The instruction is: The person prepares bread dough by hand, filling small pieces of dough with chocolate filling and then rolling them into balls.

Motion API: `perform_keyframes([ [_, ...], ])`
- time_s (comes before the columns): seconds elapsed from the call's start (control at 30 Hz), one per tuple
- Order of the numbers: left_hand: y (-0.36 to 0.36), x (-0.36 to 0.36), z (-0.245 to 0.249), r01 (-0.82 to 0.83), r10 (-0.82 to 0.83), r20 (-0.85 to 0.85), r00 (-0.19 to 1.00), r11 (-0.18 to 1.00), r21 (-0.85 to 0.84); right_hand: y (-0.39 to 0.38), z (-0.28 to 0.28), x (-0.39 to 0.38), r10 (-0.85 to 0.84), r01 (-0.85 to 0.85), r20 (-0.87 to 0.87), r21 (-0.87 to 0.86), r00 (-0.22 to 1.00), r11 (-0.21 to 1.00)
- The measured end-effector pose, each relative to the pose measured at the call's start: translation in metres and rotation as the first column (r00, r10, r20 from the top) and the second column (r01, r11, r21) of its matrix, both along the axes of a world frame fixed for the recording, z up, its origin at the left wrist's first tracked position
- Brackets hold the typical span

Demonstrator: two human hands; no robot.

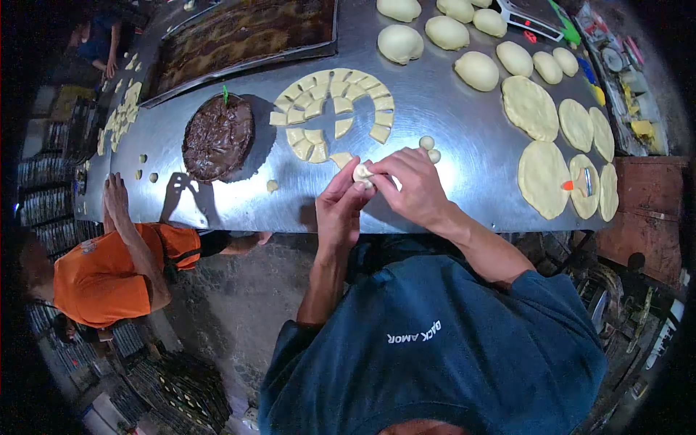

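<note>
Above the near edge of the metal table [464, 206], my left hand [339, 203] and my right hand [411, 185] meet at a small piece of dough [364, 174], both pinching it between the fingertips. A cut dough wedge [341, 159] lies just beyond my left fingers. Farther back is a ring of cut dough pieces [312, 94]. Small dough balls [428, 143] rest beyond my right hand. Left of the ring stands a round container of dark brown filling [217, 138] with a green handle sticking up.
At the back stands a large tray [239, 43] with dark contents. Several dough balls [476, 71] and flat dough rounds [544, 177] cover the right side, near a scale [533, 18]. A co-worker in orange [109, 275] works at the left; another person [101, 43] is at the far left.
</note>
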State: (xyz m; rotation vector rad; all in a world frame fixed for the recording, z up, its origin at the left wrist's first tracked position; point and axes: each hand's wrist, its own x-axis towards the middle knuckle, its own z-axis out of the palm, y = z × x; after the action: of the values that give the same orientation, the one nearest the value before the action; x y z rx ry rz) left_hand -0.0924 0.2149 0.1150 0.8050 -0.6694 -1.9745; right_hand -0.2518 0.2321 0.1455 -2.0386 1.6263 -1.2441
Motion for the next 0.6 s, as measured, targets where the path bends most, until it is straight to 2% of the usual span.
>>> perform_keyframes([
  [0.03, 0.006, -0.005, -0.001, -0.042, 0.042, -0.018, 0.999, 0.999, 0.014, 0.006, 0.003, 0.0, -0.017, 0.016, -0.013, -0.079, 1.0, 0.997],
  [0.07, 0.011, -0.008, -0.001, -0.081, 0.082, -0.034, 0.996, 0.996, 0.031, 0.011, 0.006, 0.0, -0.016, 0.016, -0.008, -0.08, 1.0, 0.997],
  [0.13, 0.017, -0.011, 0.0, -0.062, 0.062, 0.003, 0.998, 0.998, 0.013, 0.02, 0.012, -0.002, -0.012, 0.006, -0.049, -0.111, 0.999, 0.994],
  [0.2, 0.015, -0.012, -0.008, -0.023, 0.031, 0.104, 0.994, 0.996, -0.083, 0.023, 0.006, -0.011, -0.001, -0.005, -0.086, -0.066, 0.996, 0.998],
  [0.23, 0.013, -0.014, -0.007, -0.016, 0.025, 0.104, 0.994, 0.996, -0.082, 0.024, 0.007, -0.014, 0.0, -0.003, -0.107, -0.03, 0.994, 1.0],
  [0.3, 0.008, -0.02, -0.002, 0.11, -0.105, 0.072, 0.992, 0.992, -0.066, 0.026, 0.007, -0.019, -0.008, 0.009, -0.133, 0.011, 0.991, 1.0],
  [0.33, 0.005, -0.024, -0.007, 0.119, -0.115, 0.065, 0.991, 0.991, -0.063, 0.028, 0.006, -0.021, -0.098, 0.095, -0.126, -0.03, 0.987, 0.995],
  [0.37, 0.003, -0.03, -0.014, 0.203, -0.196, 0.118, 0.974, 0.978, -0.051, 0.03, 0.005, -0.025, -0.189, 0.181, -0.119, -0.07, 0.975, 0.981],
  [0.4, 0.001, -0.037, -0.019, 0.287, -0.277, 0.169, 0.946, 0.957, -0.034, 0.035, -0.002, -0.033, -0.201, 0.194, -0.13, -0.064, 0.971, 0.979],
  [0.47, 0.003, -0.054, -0.034, 0.38, -0.378, 0.208, 0.902, 0.924, 0.03, 0.051, -0.033, -0.059, -0.171, 0.182, -0.13, 0.08, 0.977, 0.98],
  [0.53, 0.017, -0.066, -0.077, 0.529, -0.372, 0.531, 0.762, 0.83, -0.177, 0.068, -0.084, -0.083, -0.271, 0.291, -0.197, 0.079, 0.942, 0.953],
  [0.57, 0.024, -0.065, -0.087, 0.561, -0.298, 0.667, 0.683, 0.799, -0.217, 0.083, -0.106, -0.094, -0.298, 0.333, -0.301, 0.072, 0.906, 0.94],
  [0.6, 0.028, -0.062, -0.093, 0.576, -0.321, 0.66, 0.68, 0.79, -0.209, 0.099, -0.125, -0.103, -0.319, 0.373, -0.401, 0.062, 0.858, 0.926],
])
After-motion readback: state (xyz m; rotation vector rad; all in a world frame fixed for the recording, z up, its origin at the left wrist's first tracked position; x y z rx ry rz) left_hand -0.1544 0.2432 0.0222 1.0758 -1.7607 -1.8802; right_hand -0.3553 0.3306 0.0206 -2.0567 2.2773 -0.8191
